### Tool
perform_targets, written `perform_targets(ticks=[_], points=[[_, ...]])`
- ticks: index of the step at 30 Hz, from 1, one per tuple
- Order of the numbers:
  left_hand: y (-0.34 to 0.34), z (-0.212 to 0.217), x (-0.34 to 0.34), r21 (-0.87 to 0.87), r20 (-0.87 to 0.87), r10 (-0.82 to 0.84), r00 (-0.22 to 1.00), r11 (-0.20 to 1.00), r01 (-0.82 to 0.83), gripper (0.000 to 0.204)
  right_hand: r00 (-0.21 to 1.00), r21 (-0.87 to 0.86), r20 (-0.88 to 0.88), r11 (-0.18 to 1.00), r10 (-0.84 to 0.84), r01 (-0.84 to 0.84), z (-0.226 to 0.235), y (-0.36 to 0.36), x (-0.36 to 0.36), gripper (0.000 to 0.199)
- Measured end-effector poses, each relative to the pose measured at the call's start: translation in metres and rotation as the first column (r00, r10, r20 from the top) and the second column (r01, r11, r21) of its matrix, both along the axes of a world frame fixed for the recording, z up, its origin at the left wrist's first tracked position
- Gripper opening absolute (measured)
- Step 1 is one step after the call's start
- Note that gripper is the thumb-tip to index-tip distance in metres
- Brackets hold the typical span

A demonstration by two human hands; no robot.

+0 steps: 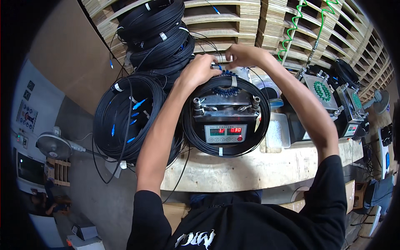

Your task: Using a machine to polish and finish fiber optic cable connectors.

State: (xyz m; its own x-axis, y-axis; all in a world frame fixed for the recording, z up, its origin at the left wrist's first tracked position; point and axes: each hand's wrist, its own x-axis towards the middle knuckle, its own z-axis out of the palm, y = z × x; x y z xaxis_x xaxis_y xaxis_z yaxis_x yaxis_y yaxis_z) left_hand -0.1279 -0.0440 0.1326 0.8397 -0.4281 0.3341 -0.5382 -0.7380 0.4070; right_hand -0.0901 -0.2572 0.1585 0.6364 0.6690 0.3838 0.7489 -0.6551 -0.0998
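My left hand (pixel 199 70) and right hand (pixel 241 54) meet at the far edge of a coil of black cable (pixel 258 125), which lies on the wooden worktop (pixel 233 171) around a small metal machine with red digits (pixel 225 118). Both hands pinch a small connector end where blue plugs (pixel 225 91) cluster at the coil's top; the fingers are closed on it. More black coils (pixel 121 116) hang just left of the worktop.

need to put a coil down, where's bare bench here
Bare wood runs along the bench's front edge, below the machine ringed by a black coil. The left side is crowded with stacked coils; the right holds a tray and more machines.
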Motion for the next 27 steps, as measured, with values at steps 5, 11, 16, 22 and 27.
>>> perform_targets(ticks=[5, 11, 16, 22, 27], points=[[-0.002, -0.001, 0.019, 0.080, -0.124, -0.056, 0.991, 0.995, 0.066, 0.031, 0.814, -0.359, -0.544, 0.933, -0.203, -0.008, -0.010, 0.025, 0.021, 0.021], [-0.011, 0.005, 0.021, 0.101, -0.097, -0.076, 0.992, 0.991, 0.086, 0.021, 0.828, -0.319, -0.540, 0.947, -0.152, -0.034, -0.016, 0.023, 0.023, 0.015], [-0.020, 0.011, 0.033, 0.222, -0.208, 0.020, 0.978, 0.975, 0.027, 0.015, 0.815, -0.348, -0.553, 0.937, -0.172, -0.038, -0.010, 0.026, 0.022, 0.014], [-0.036, 0.020, 0.036, 0.268, -0.350, -0.028, 0.936, 0.955, 0.129, 0.019, 0.695, -0.245, -0.693, 0.969, -0.190, 0.020, -0.002, 0.009, 0.021, 0.020], [-0.043, 0.030, 0.026, 0.345, -0.391, -0.024, 0.920, 0.923, 0.171, 0.024, 0.680, -0.127, -0.715, 0.987, -0.161, 0.100, -0.001, -0.001, 0.002, 0.014]])
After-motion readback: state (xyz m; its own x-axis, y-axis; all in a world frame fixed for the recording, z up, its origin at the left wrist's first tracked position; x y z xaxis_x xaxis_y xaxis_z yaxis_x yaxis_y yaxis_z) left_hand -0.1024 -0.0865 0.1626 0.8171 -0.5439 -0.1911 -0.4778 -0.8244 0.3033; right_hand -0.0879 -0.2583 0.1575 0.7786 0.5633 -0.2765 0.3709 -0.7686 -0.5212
